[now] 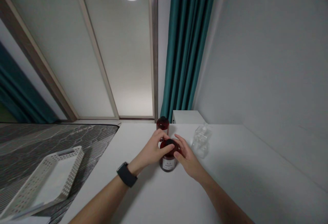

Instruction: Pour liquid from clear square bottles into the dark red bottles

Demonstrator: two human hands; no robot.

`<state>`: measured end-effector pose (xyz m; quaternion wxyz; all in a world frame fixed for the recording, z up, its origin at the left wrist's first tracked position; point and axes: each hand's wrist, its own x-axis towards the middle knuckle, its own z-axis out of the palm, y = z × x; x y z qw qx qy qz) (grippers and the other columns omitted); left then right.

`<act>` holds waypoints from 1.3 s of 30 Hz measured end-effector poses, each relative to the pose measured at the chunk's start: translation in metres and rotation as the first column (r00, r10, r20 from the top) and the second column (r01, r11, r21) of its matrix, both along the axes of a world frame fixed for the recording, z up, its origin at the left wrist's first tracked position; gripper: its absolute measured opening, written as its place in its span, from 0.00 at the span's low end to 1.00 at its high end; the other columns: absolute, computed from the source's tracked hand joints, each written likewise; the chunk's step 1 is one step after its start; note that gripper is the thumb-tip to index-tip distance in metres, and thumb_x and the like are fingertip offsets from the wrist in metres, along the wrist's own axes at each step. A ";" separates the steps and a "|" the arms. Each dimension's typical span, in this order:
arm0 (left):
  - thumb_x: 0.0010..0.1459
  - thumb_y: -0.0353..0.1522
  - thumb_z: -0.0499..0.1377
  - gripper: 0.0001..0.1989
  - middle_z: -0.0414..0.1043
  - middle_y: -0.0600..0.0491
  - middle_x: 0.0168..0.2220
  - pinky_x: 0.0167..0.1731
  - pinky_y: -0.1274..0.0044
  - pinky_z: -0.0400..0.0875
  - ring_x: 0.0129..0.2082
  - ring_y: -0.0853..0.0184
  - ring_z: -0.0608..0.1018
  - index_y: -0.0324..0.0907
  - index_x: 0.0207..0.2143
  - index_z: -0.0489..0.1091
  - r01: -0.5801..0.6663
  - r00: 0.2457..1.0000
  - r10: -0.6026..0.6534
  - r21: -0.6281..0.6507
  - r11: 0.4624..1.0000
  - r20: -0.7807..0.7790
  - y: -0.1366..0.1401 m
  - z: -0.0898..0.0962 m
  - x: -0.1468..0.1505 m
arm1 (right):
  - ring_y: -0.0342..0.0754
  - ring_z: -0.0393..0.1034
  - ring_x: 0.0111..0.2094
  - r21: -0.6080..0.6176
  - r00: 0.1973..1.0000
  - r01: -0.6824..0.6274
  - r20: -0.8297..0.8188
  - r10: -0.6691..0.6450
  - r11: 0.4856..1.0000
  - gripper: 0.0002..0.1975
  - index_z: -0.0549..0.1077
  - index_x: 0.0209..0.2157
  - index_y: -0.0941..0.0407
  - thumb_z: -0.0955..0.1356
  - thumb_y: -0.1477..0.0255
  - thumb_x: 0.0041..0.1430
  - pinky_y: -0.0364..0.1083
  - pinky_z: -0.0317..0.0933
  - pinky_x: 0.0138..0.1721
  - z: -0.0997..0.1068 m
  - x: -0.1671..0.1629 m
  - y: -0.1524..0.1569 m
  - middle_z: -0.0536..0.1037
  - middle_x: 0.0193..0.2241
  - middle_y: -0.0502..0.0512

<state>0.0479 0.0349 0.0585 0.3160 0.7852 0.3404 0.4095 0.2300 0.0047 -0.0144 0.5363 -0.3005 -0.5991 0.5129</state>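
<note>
A dark amber-red bottle [168,166] with a white label and a black top [169,141] stands upright on the white table [153,196]. My left hand [154,148], with a black watch on its wrist, curls over the top, thumb in front and fingers behind. Around the bottle's right shoulder bend the fingers and thumb of my right hand [189,159]. Just behind is a second amber-red bottle [162,124] with a black top, its lower part hidden by my left hand. A crumpled clear plastic bag [201,141] lies to the right of my right hand.
A white perforated basket [68,179] sits low at the left, on or above a grey patterned surface [94,138]. Past the table's far edge are a white cabinet [188,116], a teal curtain [189,46] and frosted sliding doors [123,63]. A pale wall [269,63] borders the right.
</note>
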 end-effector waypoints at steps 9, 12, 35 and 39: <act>0.53 0.30 0.65 0.10 0.65 0.56 0.33 0.38 0.75 0.63 0.36 0.66 0.69 0.42 0.28 0.64 -0.055 0.992 0.060 -0.047 0.997 0.109 0.005 -0.015 0.006 | 0.56 0.67 0.60 -0.021 1.000 0.002 -0.018 -0.002 1.000 0.33 0.56 0.64 0.45 0.70 0.56 0.62 0.58 0.60 0.61 -0.003 -0.002 0.002 0.67 0.63 0.60; 0.54 0.33 0.66 0.09 0.65 0.56 0.34 0.37 0.75 0.63 0.35 0.66 0.69 0.42 0.29 0.67 0.021 0.989 -0.011 -0.062 0.998 0.144 0.008 -0.015 0.001 | 0.55 0.66 0.61 -0.006 1.000 0.012 0.003 -0.012 1.000 0.32 0.55 0.65 0.45 0.70 0.58 0.63 0.58 0.59 0.62 -0.004 -0.002 0.001 0.67 0.63 0.59; 0.62 0.35 0.59 0.11 0.77 0.48 0.46 0.52 0.67 0.68 0.48 0.58 0.76 0.42 0.46 0.73 0.009 0.987 0.012 -0.128 0.992 0.160 -0.013 -0.026 -0.002 | 0.57 0.56 0.66 0.011 0.986 0.113 0.123 -0.114 0.993 0.35 0.50 0.67 0.46 0.65 0.52 0.65 0.61 0.56 0.63 0.002 0.002 -0.004 0.62 0.63 0.62; 0.62 0.40 0.58 0.13 0.78 0.48 0.43 0.47 0.68 0.71 0.44 0.58 0.78 0.41 0.43 0.73 -0.096 0.973 0.126 -0.162 0.982 0.193 -0.008 -0.024 -0.025 | 0.57 0.62 0.61 0.025 0.964 0.223 0.141 -0.224 0.974 0.30 0.55 0.65 0.47 0.63 0.54 0.66 0.61 0.58 0.61 -0.005 0.002 -0.001 0.68 0.58 0.61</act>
